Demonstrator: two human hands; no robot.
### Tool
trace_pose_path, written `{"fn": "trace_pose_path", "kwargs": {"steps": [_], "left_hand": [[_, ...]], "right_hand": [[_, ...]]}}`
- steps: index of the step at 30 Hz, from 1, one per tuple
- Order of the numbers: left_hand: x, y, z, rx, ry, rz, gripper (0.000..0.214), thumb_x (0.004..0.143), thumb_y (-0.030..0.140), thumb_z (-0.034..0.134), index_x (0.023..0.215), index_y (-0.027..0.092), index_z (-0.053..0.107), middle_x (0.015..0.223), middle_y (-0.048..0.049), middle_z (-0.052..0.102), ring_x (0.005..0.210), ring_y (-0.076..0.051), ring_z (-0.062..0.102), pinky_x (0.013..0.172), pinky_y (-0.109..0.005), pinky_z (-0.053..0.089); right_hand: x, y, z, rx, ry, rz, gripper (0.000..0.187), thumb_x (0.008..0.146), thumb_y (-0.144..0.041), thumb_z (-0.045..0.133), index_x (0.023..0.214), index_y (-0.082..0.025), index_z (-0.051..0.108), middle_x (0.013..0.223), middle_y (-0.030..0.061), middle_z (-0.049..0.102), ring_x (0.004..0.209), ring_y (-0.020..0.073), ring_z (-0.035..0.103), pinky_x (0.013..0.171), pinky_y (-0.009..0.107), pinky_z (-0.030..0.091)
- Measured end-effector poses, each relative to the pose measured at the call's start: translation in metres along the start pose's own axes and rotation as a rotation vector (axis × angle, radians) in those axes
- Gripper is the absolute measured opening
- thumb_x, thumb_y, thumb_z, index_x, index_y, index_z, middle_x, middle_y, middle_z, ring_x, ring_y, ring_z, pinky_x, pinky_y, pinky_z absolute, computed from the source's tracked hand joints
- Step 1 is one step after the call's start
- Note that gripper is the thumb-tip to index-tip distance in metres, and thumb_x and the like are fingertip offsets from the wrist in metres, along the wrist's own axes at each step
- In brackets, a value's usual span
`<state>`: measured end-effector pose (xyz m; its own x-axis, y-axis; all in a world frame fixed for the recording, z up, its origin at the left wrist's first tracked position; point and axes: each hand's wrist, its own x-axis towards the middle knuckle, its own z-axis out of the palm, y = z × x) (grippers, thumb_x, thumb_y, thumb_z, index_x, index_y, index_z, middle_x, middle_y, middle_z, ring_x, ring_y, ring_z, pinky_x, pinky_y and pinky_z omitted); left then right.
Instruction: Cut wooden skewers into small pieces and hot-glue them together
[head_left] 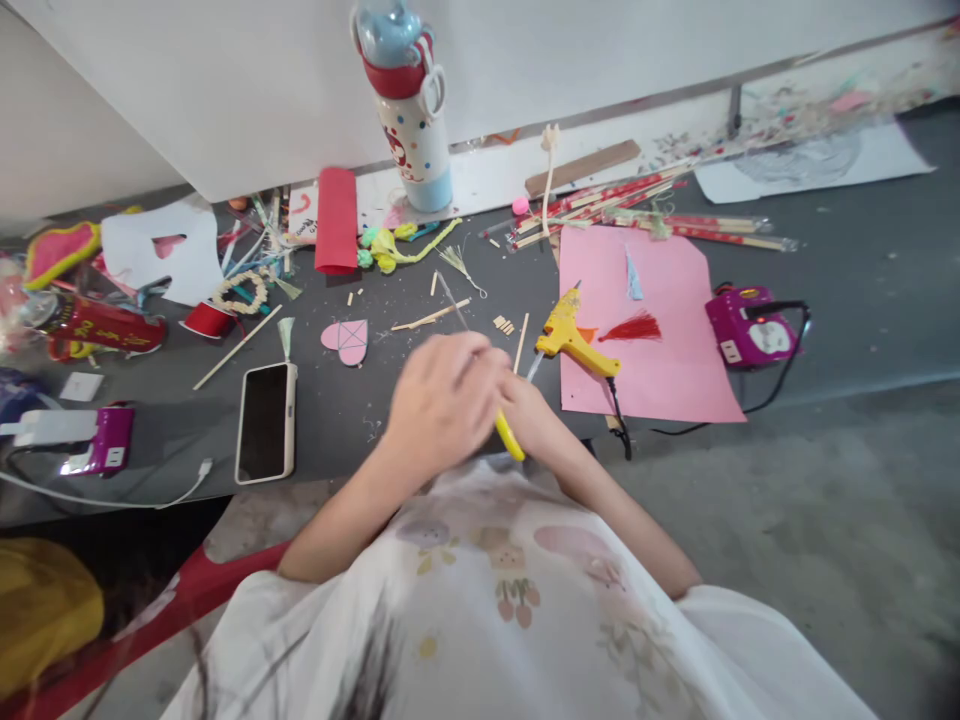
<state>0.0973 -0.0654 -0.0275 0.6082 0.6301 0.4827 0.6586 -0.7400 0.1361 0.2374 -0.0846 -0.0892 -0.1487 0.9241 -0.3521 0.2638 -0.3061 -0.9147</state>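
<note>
My left hand [450,395] is curled and slightly blurred, lying partly over my right hand [531,410] at the table's front edge. A yellow-handled tool [510,437] runs between them, its handle end sticking out beside my right hand, which is closed round it. Beyond my fingers points a thin grey shaft, perhaps its blade. What my left fingers grip is hidden. Close by lie thin wooden sticks [431,316], several short cut pieces [504,325] and a pink paper heart [346,342] with drawn lines. To the right, a yellow glue gun [574,335] rests at the pink sheet [645,390].
A phone [266,425] and a purple power adapter [109,440] are at left; another purple adapter [754,328] with a cable is at right. At the back stand a bottle [420,140] and a red envelope [337,220], near bundled wrapped sticks [600,205].
</note>
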Motion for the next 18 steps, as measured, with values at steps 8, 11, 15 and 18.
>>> {"fn": "trace_pose_path", "kwargs": {"steps": [8, 11, 15, 18], "left_hand": [[-0.018, -0.049, -0.001, 0.204, -0.026, -0.228, 0.026, 0.090, 0.029, 0.048, 0.111, 0.020, 0.060, 0.104, -0.0101, 0.061, 0.099, -0.025, 0.053, 0.086, -0.039, 0.040], [-0.018, -0.052, 0.002, 0.198, -0.061, -0.185, 0.022, 0.092, 0.030, 0.046, 0.100, 0.019, 0.064, 0.088, -0.0073, 0.065, 0.089, -0.022, 0.055, 0.079, -0.035, 0.041], [-0.021, -0.053, 0.003, 0.217, -0.052, -0.133, 0.025, 0.094, 0.025, 0.041, 0.093, 0.017, 0.065, 0.076, -0.0064, 0.064, 0.079, -0.019, 0.056, 0.073, -0.032, 0.043], [-0.023, -0.054, 0.002, 0.187, -0.053, -0.108, 0.025, 0.094, 0.023, 0.040, 0.092, 0.016, 0.064, 0.077, -0.0068, 0.065, 0.079, -0.019, 0.056, 0.073, -0.031, 0.044]], "right_hand": [[-0.015, -0.014, -0.005, -0.340, -0.040, -0.002, 0.040, 0.084, -0.061, 0.041, 0.076, -0.022, 0.039, 0.071, 0.0009, 0.056, 0.063, 0.0149, 0.048, 0.061, 0.027, 0.036], [-0.021, -0.019, -0.006, -0.369, -0.049, -0.005, 0.042, 0.083, -0.064, 0.042, 0.075, -0.023, 0.036, 0.071, 0.0011, 0.057, 0.063, 0.0159, 0.050, 0.061, 0.027, 0.036], [-0.026, -0.026, -0.007, -0.375, -0.070, -0.012, 0.040, 0.084, -0.061, 0.042, 0.077, -0.022, 0.035, 0.077, 0.0028, 0.060, 0.068, 0.0176, 0.055, 0.063, 0.027, 0.037], [-0.028, -0.026, -0.007, -0.387, -0.084, -0.031, 0.039, 0.085, -0.060, 0.041, 0.078, -0.022, 0.034, 0.075, 0.0018, 0.059, 0.065, 0.0168, 0.055, 0.061, 0.026, 0.036]]}}
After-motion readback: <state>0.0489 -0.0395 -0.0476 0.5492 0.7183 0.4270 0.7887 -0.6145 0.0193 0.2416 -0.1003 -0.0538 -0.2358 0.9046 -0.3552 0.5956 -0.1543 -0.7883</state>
